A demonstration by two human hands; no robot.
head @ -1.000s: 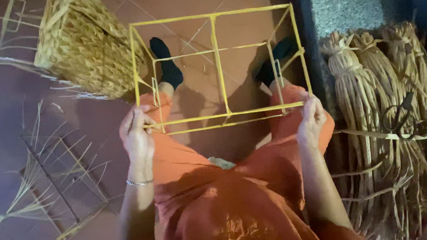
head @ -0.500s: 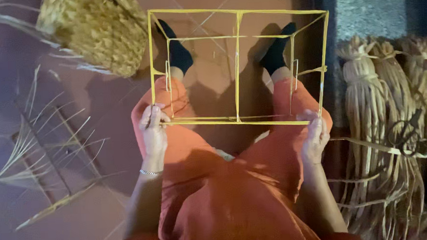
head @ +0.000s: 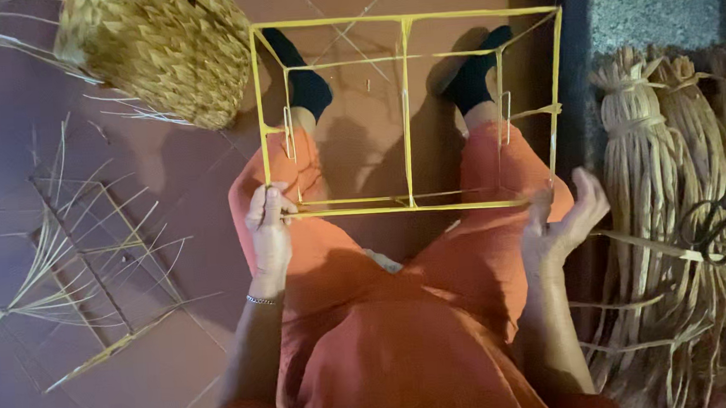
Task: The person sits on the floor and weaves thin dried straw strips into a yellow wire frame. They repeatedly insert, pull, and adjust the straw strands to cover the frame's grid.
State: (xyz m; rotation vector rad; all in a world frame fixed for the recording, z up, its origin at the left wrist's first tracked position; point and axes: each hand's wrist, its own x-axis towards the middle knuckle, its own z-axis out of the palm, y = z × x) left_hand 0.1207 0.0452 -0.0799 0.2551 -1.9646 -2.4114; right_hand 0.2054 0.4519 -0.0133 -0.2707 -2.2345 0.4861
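Steadying frame (head: 408,110) on lap: left hand (head: 270,234) pinching near rail, right hand (head: 561,218) fingers spread beside corner, bundles (head: 678,212) within reach

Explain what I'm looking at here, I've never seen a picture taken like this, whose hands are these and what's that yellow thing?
The camera sits on a person's head and looks straight down, so you see their own arms, their lap in orange clothing, and their feet in dark socks on a reddish tiled floor. There is no machine, just two bare hands. The left hand grips the near left corner of a yellow wire frame, a box-shaped skeleton resting on the knees. The right hand is at the near right corner with its fingers spread, seemingly only touching the bar. On the left of the picture lie a woven straw basket and a second frame with loose straw strands through it. On the right stand tied straw bundles, with dark scissors lying on them.
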